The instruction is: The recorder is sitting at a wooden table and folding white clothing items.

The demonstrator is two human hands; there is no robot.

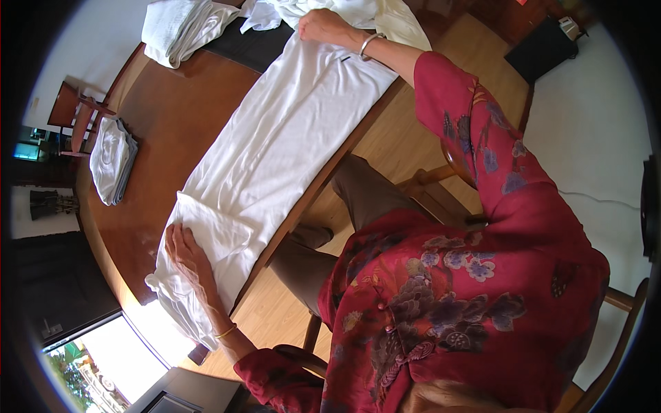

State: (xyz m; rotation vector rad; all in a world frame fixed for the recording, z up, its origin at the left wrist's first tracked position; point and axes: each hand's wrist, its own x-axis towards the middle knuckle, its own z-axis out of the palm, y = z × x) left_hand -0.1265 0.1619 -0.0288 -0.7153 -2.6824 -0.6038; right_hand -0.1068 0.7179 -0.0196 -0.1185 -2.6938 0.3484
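Observation:
A long white cloth garment [289, 149] lies stretched along the near edge of the wooden table, with creases running lengthwise. My left hand [190, 258], a thin gold-coloured bracelet at its wrist, rests palm down on the garment's left part, beside a folded-over flap [217, 219]. Some of the cloth bunches and hangs past the table's left end. At the other end, my right hand [328, 28] has its fingers curled on the garment, with a silver bangle at the wrist. A small dark mark shows on the cloth near that bangle.
The brown table [170, 113] carries a white folded stack [181, 31], a smaller pile of folded clothes [112, 160] and more loose white cloth [397, 20] at the top. A wooden chair [82, 116] stands beyond it. A black box-like object [542, 49] sits by the wall.

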